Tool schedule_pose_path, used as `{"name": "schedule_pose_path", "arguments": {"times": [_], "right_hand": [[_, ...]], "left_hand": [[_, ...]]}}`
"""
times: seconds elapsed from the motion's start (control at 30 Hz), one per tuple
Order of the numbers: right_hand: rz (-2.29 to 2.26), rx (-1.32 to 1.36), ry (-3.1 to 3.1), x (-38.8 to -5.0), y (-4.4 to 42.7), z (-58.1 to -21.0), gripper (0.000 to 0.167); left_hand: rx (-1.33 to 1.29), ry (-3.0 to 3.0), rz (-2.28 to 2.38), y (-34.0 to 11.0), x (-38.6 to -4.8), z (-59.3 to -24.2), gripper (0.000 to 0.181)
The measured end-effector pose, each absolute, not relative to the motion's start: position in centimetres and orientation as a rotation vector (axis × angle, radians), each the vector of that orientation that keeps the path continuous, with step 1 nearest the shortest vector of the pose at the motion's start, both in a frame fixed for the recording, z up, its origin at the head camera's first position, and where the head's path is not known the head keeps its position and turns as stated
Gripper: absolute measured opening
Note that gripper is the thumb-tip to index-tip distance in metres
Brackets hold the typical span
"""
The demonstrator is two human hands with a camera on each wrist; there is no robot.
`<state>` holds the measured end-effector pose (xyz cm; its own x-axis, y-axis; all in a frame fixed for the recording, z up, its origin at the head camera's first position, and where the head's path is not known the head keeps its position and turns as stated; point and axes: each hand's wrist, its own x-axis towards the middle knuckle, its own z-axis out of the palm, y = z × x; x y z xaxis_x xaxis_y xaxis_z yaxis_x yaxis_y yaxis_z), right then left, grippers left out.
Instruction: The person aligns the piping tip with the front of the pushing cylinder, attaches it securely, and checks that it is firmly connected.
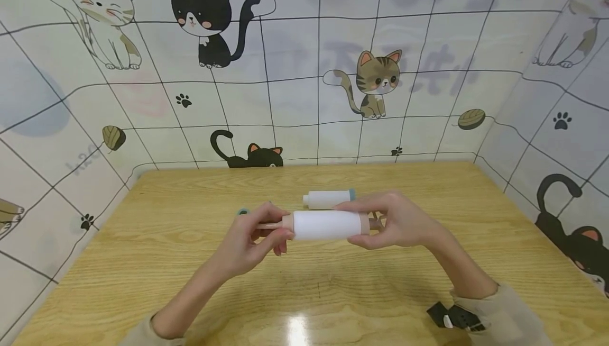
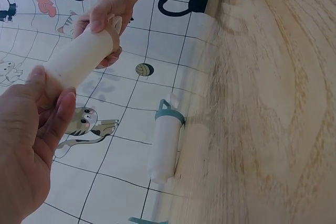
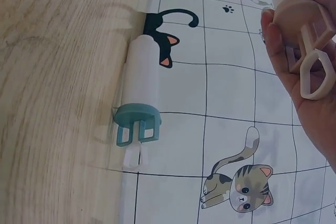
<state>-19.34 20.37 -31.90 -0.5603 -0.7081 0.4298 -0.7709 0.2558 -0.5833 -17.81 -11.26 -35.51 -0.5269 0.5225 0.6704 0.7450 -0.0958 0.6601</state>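
Observation:
A white syringe-like tube [image 1: 326,225] with beige ends lies level above the table, between the two hands. My left hand [image 1: 245,243] pinches its beige left end [image 1: 287,222] with thumb and fingers, and a thin beige rod [image 1: 269,226] sticks out there. At the other end, my right hand [image 1: 404,224] grips the tube near its beige collar. Beige finger loops and a pale ring handle [image 3: 317,75] show in the right wrist view, beside the palm. Behind the held tube, a similar white tube [image 1: 328,199] with a teal collar [image 3: 137,113] lies on the table.
A small teal piece [image 1: 243,211] lies behind the left hand, partly hidden. The wooden table [image 1: 190,192] ends at cat-printed walls [image 1: 295,97] at the back and sides. A black strap-like object [image 1: 454,317] is at the right sleeve.

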Motion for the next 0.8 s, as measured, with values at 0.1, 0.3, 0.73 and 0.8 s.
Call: {"name": "schedule_pose_path", "arguments": {"times": [0.1,0.3,0.73,0.8], "right_hand": [[1.164,1.403,-2.477,-19.3,20.4,-31.7,0.047],[1.106,1.362,-2.55,-19.2,20.7,-31.8,0.046],[0.98,1.178,-2.742,-19.4,21.5,-32.5,0.046],[0.973,1.184,-2.757,-19.6,21.6,-32.7,0.048]], "left_hand": [[-1.381,-2.002,-1.652,-11.3,-18.0,-35.6,0.021],[-1.336,-2.074,-1.645,-11.4,-18.2,-36.1,0.023],[-1.228,-2.285,-1.775,-11.1,-18.8,-37.3,0.016],[-1.211,-2.313,-1.771,-11.0,-19.0,-37.5,0.017]]}}
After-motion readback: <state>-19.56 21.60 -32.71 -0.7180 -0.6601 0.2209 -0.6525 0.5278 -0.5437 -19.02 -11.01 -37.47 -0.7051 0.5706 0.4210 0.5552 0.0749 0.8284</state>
